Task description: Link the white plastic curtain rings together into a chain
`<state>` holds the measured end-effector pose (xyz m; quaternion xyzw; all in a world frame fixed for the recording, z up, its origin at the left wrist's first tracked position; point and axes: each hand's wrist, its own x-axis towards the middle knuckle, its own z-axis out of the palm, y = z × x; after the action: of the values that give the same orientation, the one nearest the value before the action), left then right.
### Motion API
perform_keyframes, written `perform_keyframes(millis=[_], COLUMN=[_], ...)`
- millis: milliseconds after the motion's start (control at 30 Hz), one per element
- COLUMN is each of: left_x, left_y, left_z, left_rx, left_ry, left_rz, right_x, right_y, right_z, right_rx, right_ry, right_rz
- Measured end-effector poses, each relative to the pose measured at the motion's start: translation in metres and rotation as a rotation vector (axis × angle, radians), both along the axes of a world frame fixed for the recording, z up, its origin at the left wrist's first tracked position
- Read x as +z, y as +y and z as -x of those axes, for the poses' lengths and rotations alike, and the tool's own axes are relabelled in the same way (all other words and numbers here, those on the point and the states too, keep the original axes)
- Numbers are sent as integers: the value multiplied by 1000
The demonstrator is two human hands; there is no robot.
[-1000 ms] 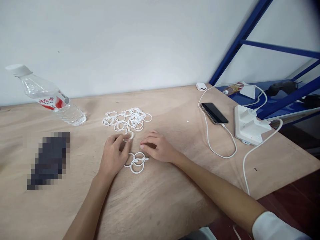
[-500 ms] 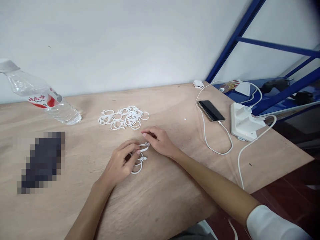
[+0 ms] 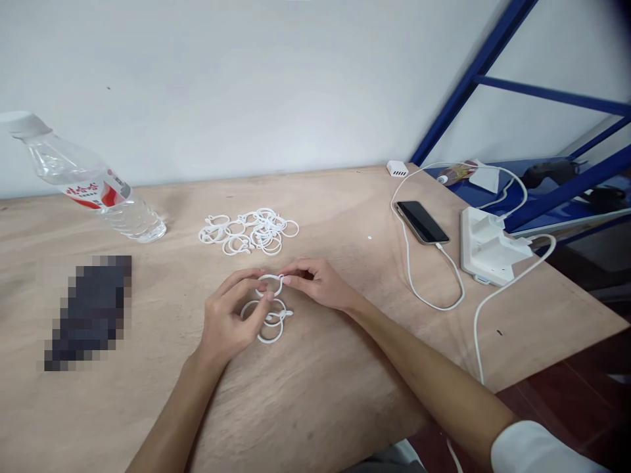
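Note:
A white plastic curtain ring (image 3: 271, 276) with a small loop is held between my two hands, just above the table. My left hand (image 3: 227, 320) grips the ring's left side between thumb and fingers. At the ring's right end, my right hand (image 3: 319, 284) pinches the part by the loop with thumb and forefinger. Under and beside my left fingers lie a few linked white rings (image 3: 271, 341), partly hidden by that hand. Farther back, a loose pile of similar white rings (image 3: 266, 226) rests on the wooden table (image 3: 315, 387).
A clear plastic bottle (image 3: 106, 190) stands at the left, near a pixelated dark object (image 3: 93, 309). To the right are a phone (image 3: 422, 222) on a white cable, a power strip (image 3: 486, 246) with plugs, and a small white charger (image 3: 397, 168). A blue metal frame (image 3: 473, 79) rises beyond the table.
My right thumb and forefinger have closed on the ring's end. The ring has turned to show its round opening, and my left fingers have shifted, uncovering more of the linked rings below.

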<state>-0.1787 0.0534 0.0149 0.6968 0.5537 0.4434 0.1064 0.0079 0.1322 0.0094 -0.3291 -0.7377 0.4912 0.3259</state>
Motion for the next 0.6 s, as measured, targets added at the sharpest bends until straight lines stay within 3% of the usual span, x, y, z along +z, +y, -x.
perform_keyframes(millis=[367,600], left_x=[-11,-9], left_y=[4,6], left_z=[0,0], left_rx=[74,21], left_ry=[-50,83], left_rz=[66,31], right_x=[-4,-7], right_y=[-1,-1], right_z=[2,3], right_rx=[-23,-3], right_ry=[-2,-6], right_rz=[-111,-220])
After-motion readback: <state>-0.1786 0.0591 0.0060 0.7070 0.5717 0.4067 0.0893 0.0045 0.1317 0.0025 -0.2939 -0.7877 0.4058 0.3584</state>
